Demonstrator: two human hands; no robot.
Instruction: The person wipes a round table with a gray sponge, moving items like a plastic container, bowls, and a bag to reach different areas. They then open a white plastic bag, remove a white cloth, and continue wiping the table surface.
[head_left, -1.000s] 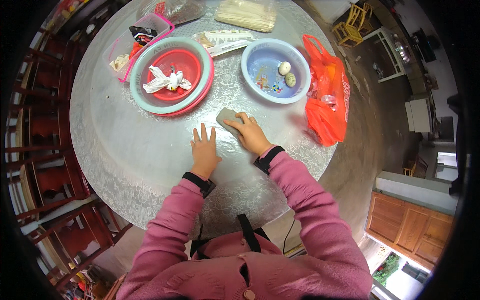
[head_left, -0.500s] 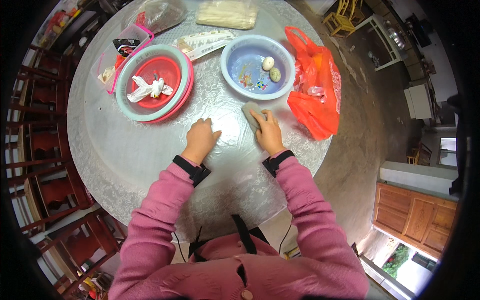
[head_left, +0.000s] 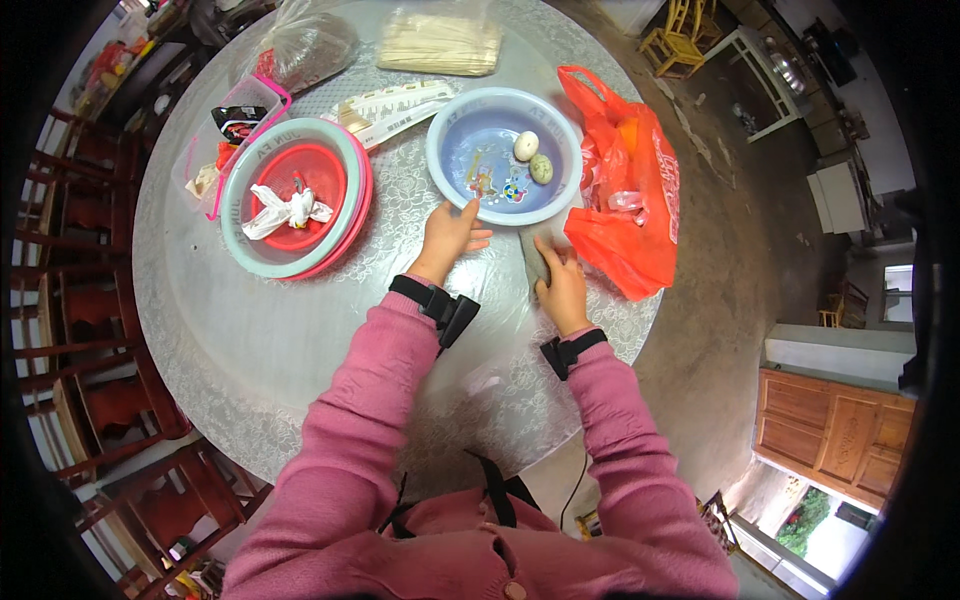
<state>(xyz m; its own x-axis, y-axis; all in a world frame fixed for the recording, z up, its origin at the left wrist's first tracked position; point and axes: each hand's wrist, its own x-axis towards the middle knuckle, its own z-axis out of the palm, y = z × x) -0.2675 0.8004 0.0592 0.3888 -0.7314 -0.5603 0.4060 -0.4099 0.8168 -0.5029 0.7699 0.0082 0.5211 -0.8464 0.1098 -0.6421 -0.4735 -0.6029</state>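
My left hand is at the near rim of a blue plastic basin, fingers apart and stretched out, the index fingertip at the rim. Whether it presses on the basin I cannot tell. Inside the basin lie a pale egg and a greenish, speckled egg. Just right of the left hand, my right hand has its fingers closed on a folded grey cloth, which lies against the tabletop below the basin.
A red plastic bag stands right of the basin. Stacked basins holding a knotted white bag are at left, beside a pink-rimmed clear box. Packed sticks and a clear bag lie at the back of the lace-covered round table.
My left hand has moved right and away from me, up to the basin's rim. My right hand and the cloth have shifted slightly right and nearer to me.
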